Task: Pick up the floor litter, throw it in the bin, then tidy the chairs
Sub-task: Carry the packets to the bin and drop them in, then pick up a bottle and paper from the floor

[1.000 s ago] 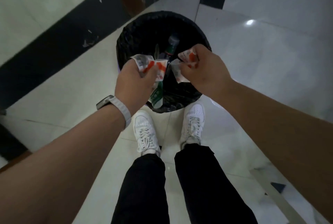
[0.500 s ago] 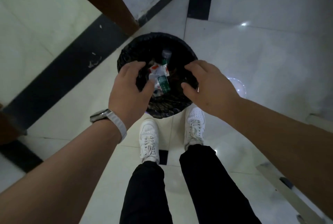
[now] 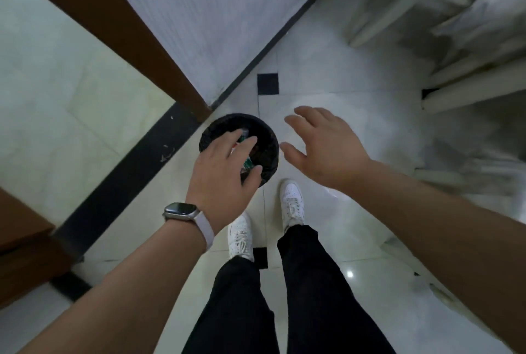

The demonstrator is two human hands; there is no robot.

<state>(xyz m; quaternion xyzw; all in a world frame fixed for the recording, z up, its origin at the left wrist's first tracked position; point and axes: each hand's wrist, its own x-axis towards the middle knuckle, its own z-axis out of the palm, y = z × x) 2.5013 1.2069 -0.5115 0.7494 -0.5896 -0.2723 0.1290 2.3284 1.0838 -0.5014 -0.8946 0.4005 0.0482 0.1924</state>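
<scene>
While litter (image 3: 247, 165) lies in the bin (image 3: 269, 154), left hand (image 3: 222, 174) above it, right hand (image 3: 326, 148) beside; both grips spread

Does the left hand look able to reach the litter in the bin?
Probably yes: the left hand is open and empty over the bin, whose uncovered mouth leaves the litter exposed.

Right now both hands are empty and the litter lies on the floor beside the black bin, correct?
Not quite. The left hand and the right hand are indeed empty, but the litter lies inside the black bin, not beside it. The head view shows it.
</scene>
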